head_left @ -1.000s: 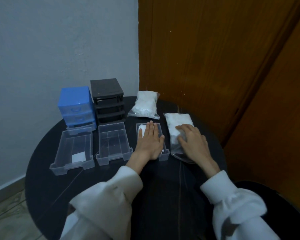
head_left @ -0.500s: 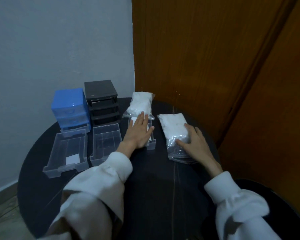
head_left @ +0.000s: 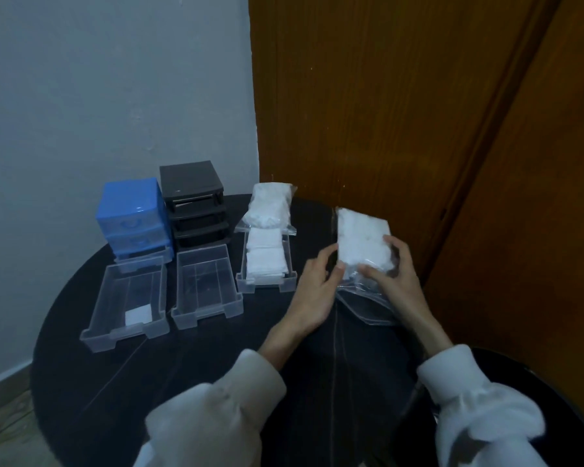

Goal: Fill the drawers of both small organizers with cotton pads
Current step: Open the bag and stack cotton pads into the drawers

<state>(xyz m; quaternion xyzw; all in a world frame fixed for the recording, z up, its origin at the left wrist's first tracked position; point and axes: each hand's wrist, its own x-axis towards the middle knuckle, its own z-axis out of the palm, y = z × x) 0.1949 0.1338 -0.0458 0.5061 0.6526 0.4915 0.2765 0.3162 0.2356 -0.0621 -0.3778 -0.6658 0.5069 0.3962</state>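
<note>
Both hands hold a clear bag of white cotton pads (head_left: 363, 242) tilted up off the round black table (head_left: 189, 358). My left hand (head_left: 317, 284) grips its left edge; my right hand (head_left: 393, 274) curls round its right side and lower end. Three clear drawers lie in a row on the table: the left drawer (head_left: 125, 306) has one pad, the middle drawer (head_left: 208, 288) is bare, the right drawer (head_left: 267, 264) is full of pads. The blue organizer (head_left: 132, 215) and the black organizer (head_left: 193, 202) stand behind them.
A second bag of cotton pads (head_left: 270, 207) lies behind the right drawer. A grey wall is at the left and a brown wooden door (head_left: 402, 112) close behind the table. The table's edge curves near the left drawer.
My left hand left the right drawer, uncovering its pads, and moved to the bag. Both hands lifted the bag's far end off the table.
</note>
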